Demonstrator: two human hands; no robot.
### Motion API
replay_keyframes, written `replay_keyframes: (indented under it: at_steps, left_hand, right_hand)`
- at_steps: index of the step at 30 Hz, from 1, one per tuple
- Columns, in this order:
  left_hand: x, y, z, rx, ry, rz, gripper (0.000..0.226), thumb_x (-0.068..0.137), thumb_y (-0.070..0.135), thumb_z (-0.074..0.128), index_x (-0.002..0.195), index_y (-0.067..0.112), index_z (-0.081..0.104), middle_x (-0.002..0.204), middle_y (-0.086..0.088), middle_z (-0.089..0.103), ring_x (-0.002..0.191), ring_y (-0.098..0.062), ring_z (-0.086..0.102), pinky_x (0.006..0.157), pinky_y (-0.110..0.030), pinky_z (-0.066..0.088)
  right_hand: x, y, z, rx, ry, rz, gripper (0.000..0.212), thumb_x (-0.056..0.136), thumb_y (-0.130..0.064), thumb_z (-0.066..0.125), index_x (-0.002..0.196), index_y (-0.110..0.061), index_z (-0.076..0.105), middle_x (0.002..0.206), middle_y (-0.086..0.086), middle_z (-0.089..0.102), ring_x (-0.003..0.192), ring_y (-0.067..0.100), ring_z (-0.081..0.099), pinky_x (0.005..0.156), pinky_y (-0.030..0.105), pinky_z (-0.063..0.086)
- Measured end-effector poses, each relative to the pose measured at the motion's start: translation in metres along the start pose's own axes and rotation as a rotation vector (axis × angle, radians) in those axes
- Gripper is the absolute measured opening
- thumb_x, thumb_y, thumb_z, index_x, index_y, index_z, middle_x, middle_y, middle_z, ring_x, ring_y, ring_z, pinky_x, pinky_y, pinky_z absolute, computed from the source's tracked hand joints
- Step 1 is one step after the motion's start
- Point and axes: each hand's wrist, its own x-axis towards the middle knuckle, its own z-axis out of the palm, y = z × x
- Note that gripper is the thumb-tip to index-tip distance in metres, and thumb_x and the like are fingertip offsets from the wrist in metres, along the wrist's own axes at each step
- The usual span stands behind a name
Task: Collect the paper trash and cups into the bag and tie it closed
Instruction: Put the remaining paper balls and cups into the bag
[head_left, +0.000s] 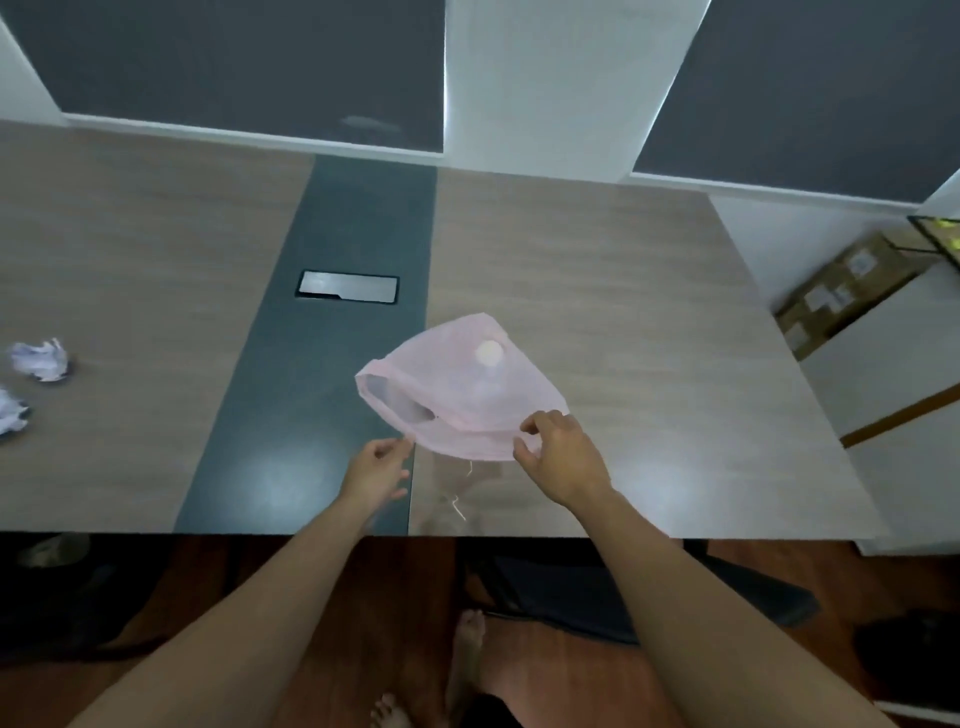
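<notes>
A thin pink plastic bag (457, 395) hangs just above the table, its mouth facing left and toward me. A pale round object (489, 353), likely a cup, shows through the bag's film. My left hand (375, 470) pinches the bag's near left rim. My right hand (563, 457) pinches the near right rim between thumb and fingers. Two crumpled white paper balls lie at the far left of the table, one (41, 359) behind the other (11, 410), well away from both hands.
The long wooden table (649, 312) has a dark centre strip with a metal cable hatch (347, 287). A cardboard box (841, 296) sits on the floor at right. A dark chair base (597, 587) and my bare feet are below the table's near edge.
</notes>
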Motion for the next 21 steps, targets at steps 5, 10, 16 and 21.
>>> replay_keyframes:
  at_steps: [5,10,16,21]
  left_hand:
    - [0.016,0.018,-0.002,-0.035,0.063,-0.033,0.077,0.097,0.056,0.077,0.152,0.010,0.052,0.142,-0.010,0.062,0.128,-0.032,0.066,0.109,-0.053,0.059]
    - [0.031,0.024,-0.007,-0.017,0.037,-0.081,0.041,0.102,0.041,0.076,0.133,0.015,0.071,0.134,-0.012,0.074,0.122,-0.034,0.071,0.095,-0.042,0.057]
    - [0.046,0.016,-0.016,-0.192,0.098,-0.097,0.017,0.108,0.024,0.068,0.109,0.008,0.075,0.113,-0.024,0.079,0.106,-0.032,0.077,0.068,-0.031,0.045]
    - [0.061,0.020,-0.059,-0.431,0.211,-0.158,0.019,0.113,0.015,0.053,0.123,0.000,0.060,0.117,-0.022,0.077,0.110,-0.039,0.078,0.078,-0.041,0.055]
  right_hand:
    - [0.058,-0.040,0.010,-0.027,-0.059,-0.122,0.043,0.107,-0.051,0.063,0.136,-0.019,0.065,0.137,0.004,0.065,0.129,0.027,0.057,0.102,0.046,0.053]
    - [0.107,-0.072,0.030,-0.082,-0.209,-0.161,0.058,0.099,-0.067,0.069,0.137,-0.025,0.059,0.142,0.002,0.061,0.129,0.026,0.055,0.105,0.046,0.052]
    - [0.140,-0.100,0.070,-0.255,-0.298,-0.055,0.031,0.113,-0.042,0.052,0.137,-0.023,0.059,0.143,0.007,0.060,0.134,0.030,0.054,0.118,0.057,0.040]
    - [0.162,-0.122,0.078,0.216,-0.241,0.167,0.020,0.118,-0.025,0.046,0.123,-0.014,0.062,0.129,0.014,0.073,0.112,0.035,0.067,0.105,0.043,0.051]
